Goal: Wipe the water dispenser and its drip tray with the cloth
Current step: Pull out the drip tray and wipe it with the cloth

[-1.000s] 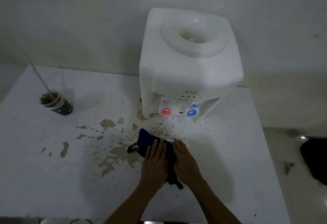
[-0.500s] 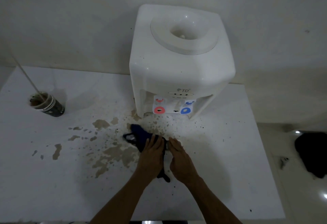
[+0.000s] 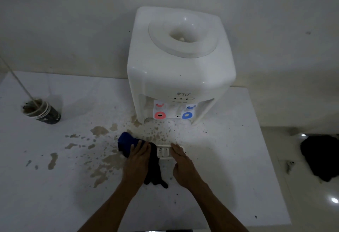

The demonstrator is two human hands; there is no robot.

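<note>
A white water dispenser (image 3: pixel 180 70) stands at the back of the white table against the wall, with a red and a blue tap on its front. Its white drip tray (image 3: pixel 163 151) lies loose on the table in front of it. My right hand (image 3: pixel 183 164) rests on the tray's right part and holds it down. A dark blue cloth (image 3: pixel 128 142) lies to the left of the tray, and my left hand (image 3: pixel 138 160) presses flat on it. The cloth's dark tail (image 3: pixel 155 173) trails toward me between my hands.
Brown spill patches (image 3: pixel 100 131) and specks spread over the table (image 3: pixel 220 176) left of and in front of the dispenser. A dark paper cup (image 3: pixel 43 112) with a stick stands at the left. A dark object (image 3: pixel 322 156) lies on the floor at right.
My hands have drawn apart, uncovering the drip tray between them. The left hand and the cloth have shifted left.
</note>
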